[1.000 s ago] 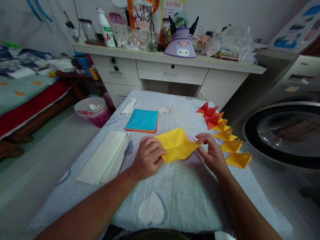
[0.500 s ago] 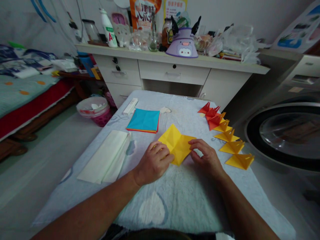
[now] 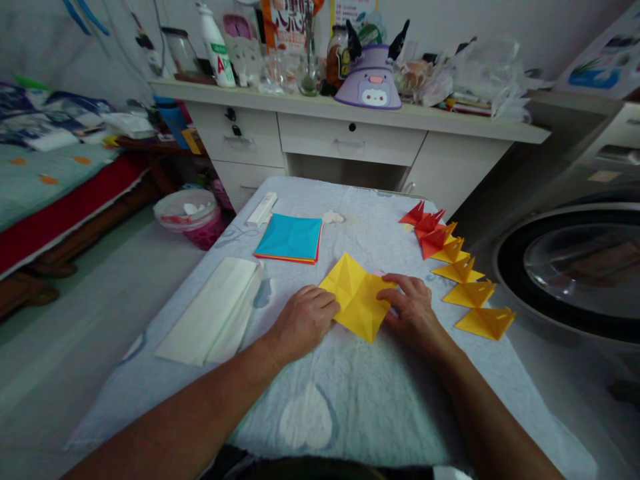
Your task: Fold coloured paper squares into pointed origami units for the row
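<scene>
A creased yellow sheet of origami paper (image 3: 357,297) is held between my two hands above the cloth-covered table (image 3: 305,360). My left hand (image 3: 307,317) pinches its left edge, with the fingertips partly hidden. On the opposite side, my right hand (image 3: 407,300) grips the right edge between thumb and fingers. Behind the left hand lies a stack of coloured paper (image 3: 289,237), blue on top with red and yellow edges below. Folded yellow paper pieces (image 3: 485,322) form a line along the right side, and folded red pieces (image 3: 431,230) continue it toward the back.
A folded white cloth or paper (image 3: 213,310) lies at the left, near a small white box (image 3: 262,209). Beyond the table, a white desk (image 3: 350,137) carries bottles, jars and a purple visor (image 3: 370,83). A pink bin (image 3: 193,217) and a washing machine (image 3: 575,247) flank the table.
The yellow sheet has turned slightly, its near corner shifting right and toward me. Both hands still hold its edges. The whole view has shifted a little.
</scene>
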### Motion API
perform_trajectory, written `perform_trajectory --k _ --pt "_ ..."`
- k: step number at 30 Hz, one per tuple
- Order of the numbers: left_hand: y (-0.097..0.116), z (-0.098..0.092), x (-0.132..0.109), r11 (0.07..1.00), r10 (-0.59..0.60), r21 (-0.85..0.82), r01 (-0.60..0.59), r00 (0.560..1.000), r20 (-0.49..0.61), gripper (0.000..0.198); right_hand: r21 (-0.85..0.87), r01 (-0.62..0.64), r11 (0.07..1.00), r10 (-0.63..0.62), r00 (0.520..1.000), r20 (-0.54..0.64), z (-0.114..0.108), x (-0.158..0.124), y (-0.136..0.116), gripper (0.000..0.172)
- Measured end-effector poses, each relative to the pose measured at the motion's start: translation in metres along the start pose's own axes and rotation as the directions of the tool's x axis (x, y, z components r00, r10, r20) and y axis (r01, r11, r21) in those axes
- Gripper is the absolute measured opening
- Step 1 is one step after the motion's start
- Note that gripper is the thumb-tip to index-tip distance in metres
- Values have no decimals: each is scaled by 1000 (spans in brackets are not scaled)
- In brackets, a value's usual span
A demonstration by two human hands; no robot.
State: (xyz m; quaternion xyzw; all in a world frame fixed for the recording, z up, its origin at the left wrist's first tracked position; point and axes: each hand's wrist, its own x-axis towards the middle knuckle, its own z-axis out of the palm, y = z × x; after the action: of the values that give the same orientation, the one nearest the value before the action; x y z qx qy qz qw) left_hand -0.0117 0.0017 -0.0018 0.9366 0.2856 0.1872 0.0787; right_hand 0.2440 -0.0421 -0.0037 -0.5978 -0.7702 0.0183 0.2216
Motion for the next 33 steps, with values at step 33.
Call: perform_trajectory --k 33 --pt "-5 -6 2 920 -326 -248 305 944 -50 14 288 -100 952 82 994 74 -11 6 -9 17"
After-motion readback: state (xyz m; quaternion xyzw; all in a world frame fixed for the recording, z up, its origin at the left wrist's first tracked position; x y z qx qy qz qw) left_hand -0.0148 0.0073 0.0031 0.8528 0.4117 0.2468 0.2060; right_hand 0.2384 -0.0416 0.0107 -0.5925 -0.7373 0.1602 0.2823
